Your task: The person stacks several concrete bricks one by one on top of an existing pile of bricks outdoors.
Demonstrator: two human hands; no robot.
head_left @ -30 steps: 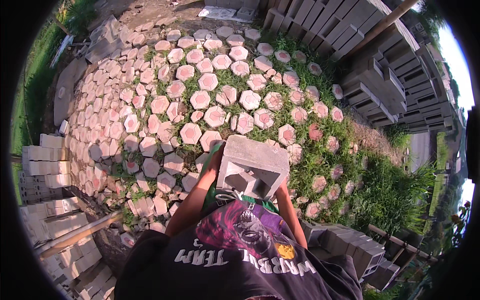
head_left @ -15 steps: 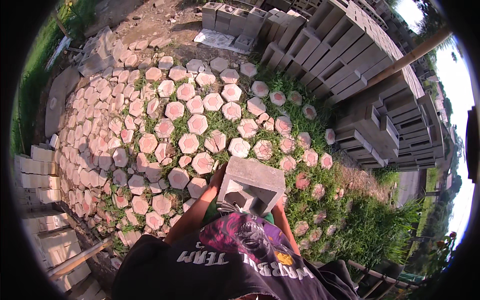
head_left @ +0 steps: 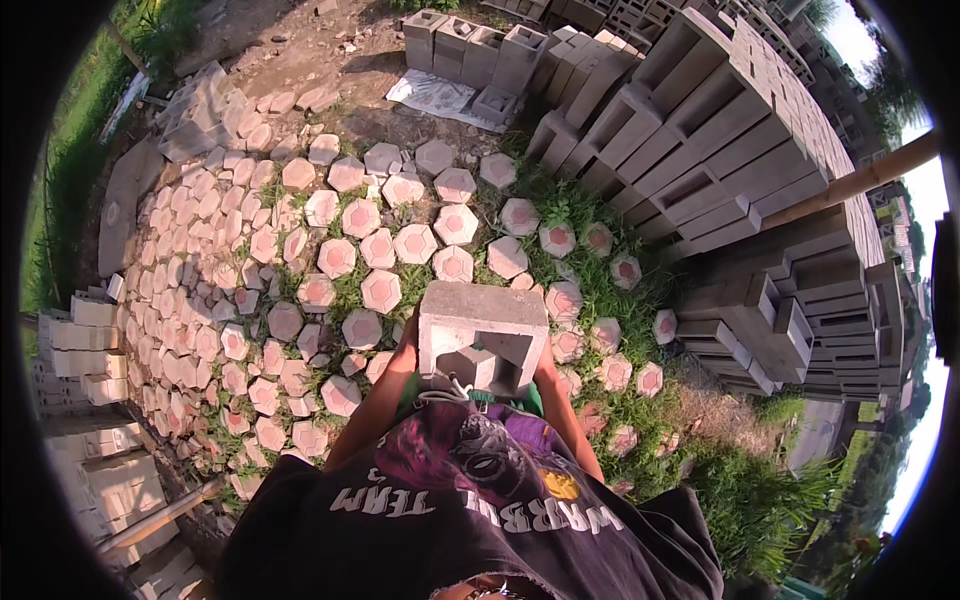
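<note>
— As it rides against the chest at 6 o'clock, how does the grey hollow concrete block [head_left: 482, 335] handle?

— Heavy, stiff and rough, probably; it is best held by its end walls. The left hand [head_left: 407, 345] at 9 o'clock and the right hand [head_left: 546, 362] at 3 clamp it. Its long axis runs left-right, with the cavities facing the wearer.

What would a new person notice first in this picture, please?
First, the grey hollow concrete block at the centre, carried against the body by the left hand and right hand. Beyond it, pink hexagonal paving stones lie in the grass, and tall stacks of grey blocks rise at the upper right.
</note>
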